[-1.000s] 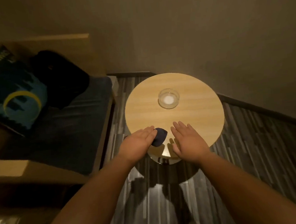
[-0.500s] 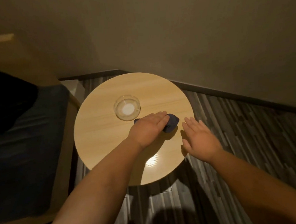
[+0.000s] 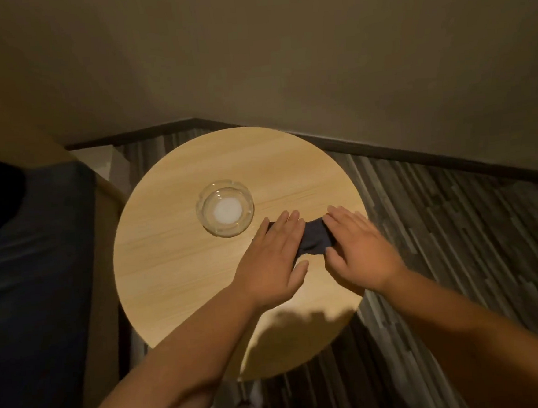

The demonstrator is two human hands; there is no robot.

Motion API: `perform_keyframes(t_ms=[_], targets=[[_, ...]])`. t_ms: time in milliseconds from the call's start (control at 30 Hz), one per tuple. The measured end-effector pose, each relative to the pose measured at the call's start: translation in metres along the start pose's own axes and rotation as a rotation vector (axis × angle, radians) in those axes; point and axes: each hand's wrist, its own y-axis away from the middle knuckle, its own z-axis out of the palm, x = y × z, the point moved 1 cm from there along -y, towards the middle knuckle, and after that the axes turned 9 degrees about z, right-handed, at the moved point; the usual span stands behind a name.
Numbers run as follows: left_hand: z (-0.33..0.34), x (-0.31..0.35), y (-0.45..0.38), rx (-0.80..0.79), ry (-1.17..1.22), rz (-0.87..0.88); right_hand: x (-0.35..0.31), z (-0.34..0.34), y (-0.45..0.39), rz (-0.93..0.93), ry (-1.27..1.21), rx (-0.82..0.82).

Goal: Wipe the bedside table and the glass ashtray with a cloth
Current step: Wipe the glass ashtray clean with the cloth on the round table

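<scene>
A round wooden bedside table is seen from above, set near the corner of a room where two plain walls meet over a dark baseboard. A clear glass ashtray stands upright a little left of the table's middle, with a pale round patch showing at its bottom. A dark cloth lies bunched on the table toward the right edge, just right of the ashtray and apart from it. The left hand is laid flat on the cloth's left end, fingers stretched out and close together, thumb spread to the side. The right hand is laid flat on the cloth's right end in the same manner, fingers extended. Neither hand is closed around the cloth; it is pressed beneath both palms. A shadow is cast on the table's near edge. Striped flooring is seen to the right, and a dark cushioned seat to the left.
</scene>
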Motion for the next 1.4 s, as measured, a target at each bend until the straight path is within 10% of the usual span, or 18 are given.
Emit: perform_keyframes(t_ms=[367,1067,1400], targets=[[-0.037,-0.093,0.068,0.311,0.22,-0.603,-0.064,0.004,-0.035,-0.249,0.178,-0.172],[-0.041,-0.142,0.058,0.185,0.193,-0.486,-0.082,-0.029,-0.088,-0.157,-0.173,0.063],[-0.038,-0.148,0.054,0.171,0.13,-0.487,-0.153,-0.025,-0.143,-0.374,0.421,-0.099]])
